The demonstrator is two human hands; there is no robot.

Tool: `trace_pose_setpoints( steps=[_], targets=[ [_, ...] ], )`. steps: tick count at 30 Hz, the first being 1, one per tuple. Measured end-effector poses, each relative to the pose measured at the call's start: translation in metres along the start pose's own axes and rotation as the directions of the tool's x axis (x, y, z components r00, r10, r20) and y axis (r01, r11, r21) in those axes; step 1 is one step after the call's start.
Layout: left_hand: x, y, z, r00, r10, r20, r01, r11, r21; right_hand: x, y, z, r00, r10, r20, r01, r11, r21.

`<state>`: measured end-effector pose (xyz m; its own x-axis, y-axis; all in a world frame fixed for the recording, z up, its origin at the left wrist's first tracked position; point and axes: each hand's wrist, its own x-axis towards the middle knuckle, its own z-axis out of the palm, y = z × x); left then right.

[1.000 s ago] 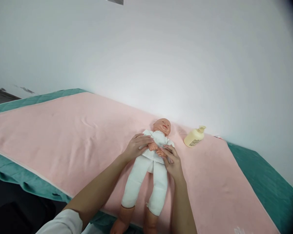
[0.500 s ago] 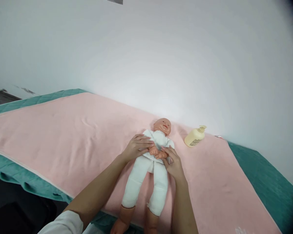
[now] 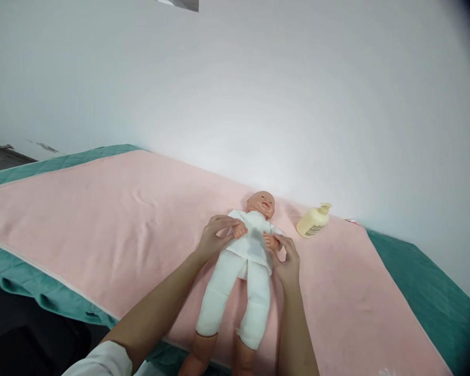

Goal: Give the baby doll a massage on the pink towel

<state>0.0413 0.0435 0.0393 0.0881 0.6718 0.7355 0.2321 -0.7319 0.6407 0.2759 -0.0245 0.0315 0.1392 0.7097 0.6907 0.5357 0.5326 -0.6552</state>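
A baby doll (image 3: 253, 243) in a white top and white trousers lies on its back, head away from me and bare feet toward me. My left hand (image 3: 216, 237) grips the doll's arm on the left side near its small hand, thumb below and fingers above. On the other side my right hand (image 3: 286, 257) holds the doll's other arm between thumb and fingers. The doll's two hands are apart, over the sides of its chest. A pale yellow pump bottle (image 3: 314, 221) stands tilted in view to the right of the doll's head.
Under the doll is a pink blanket (image 3: 102, 219), spread over a teal quilted cover (image 3: 419, 271). A white wall (image 3: 235, 94) rises directly behind. Something dark (image 3: 27, 329) sits below the front edge at the lower left.
The doll's hands, together over its belly before, have moved apart toward its sides. My left hand moved slightly left and my right hand slightly right with them.
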Motion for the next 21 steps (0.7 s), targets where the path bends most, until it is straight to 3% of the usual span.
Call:
trace_pose_setpoints(
  steps=[3,7,10,12,14,17,21],
  targets=[
    [0.003,0.004,-0.008,0.946,-0.268,-0.185,0.264,0.963,-0.044,0.004,-0.005,-0.002,0.965,0.139,-0.224,-0.128,0.99,0.064],
    [0.011,-0.008,-0.022,0.803,-0.487,-0.345,0.411,0.87,-0.273,0.009,-0.004,-0.009,0.809,0.33,-0.486,-0.247,0.942,0.228],
    [0.012,-0.027,-0.031,0.651,-0.675,-0.348,0.517,0.729,-0.449,0.006,0.013,-0.02,0.685,0.433,-0.586,-0.34,0.901,0.268],
    [0.01,-0.039,-0.034,0.543,-0.785,-0.297,0.544,0.599,-0.588,0.0,0.03,-0.029,0.63,0.522,-0.575,-0.409,0.853,0.326],
    [0.008,-0.05,-0.036,0.469,-0.854,-0.226,0.506,0.469,-0.724,-0.006,0.049,-0.037,0.585,0.629,-0.512,-0.493,0.777,0.391],
    [0.008,-0.059,-0.036,0.406,-0.894,-0.19,0.454,0.377,-0.807,-0.014,0.071,-0.042,0.575,0.669,-0.47,-0.527,0.743,0.413],
    [0.01,-0.062,-0.037,0.394,-0.9,-0.187,0.472,0.372,-0.799,-0.019,0.088,-0.043,0.644,0.642,-0.415,-0.505,0.765,0.399]
  ],
)
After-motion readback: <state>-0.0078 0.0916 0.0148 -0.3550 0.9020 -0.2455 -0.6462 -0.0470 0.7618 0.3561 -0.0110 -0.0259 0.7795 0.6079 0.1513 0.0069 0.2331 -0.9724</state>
